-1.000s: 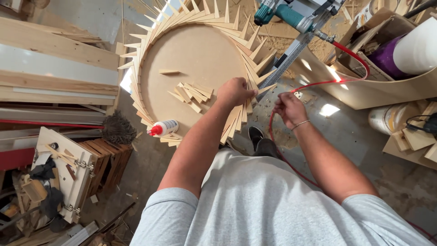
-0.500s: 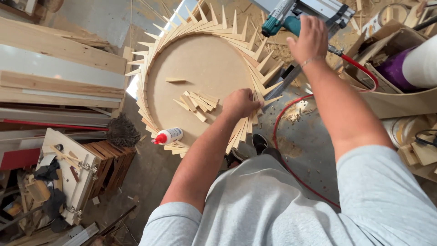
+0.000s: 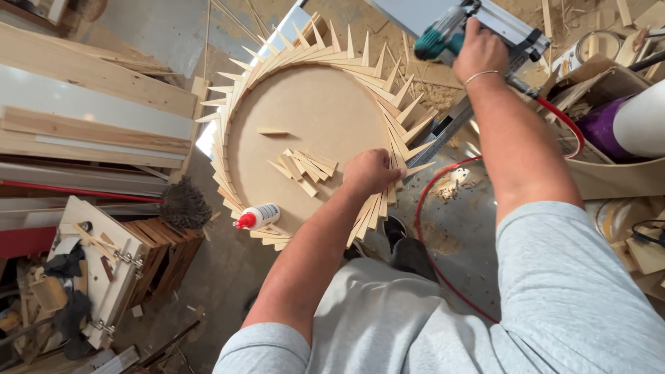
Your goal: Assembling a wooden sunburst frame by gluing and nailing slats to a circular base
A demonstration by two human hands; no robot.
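Overhead | left hand (image 3: pixel 370 172) closed, pinning wedges (image 3: pixel 388 190) to disc (image 3: pixel 312 118) rim | right hand (image 3: pixel 479 48) gripping nailer (image 3: pixel 450 31), raised clear above.

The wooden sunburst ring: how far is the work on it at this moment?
Done: pointed slats fan around most of the round board. In hand: the left hand presses slats at the lower right rim, and the right hand holds the nail gun above. Left: loose slats lie on the board beside the glue bottle.
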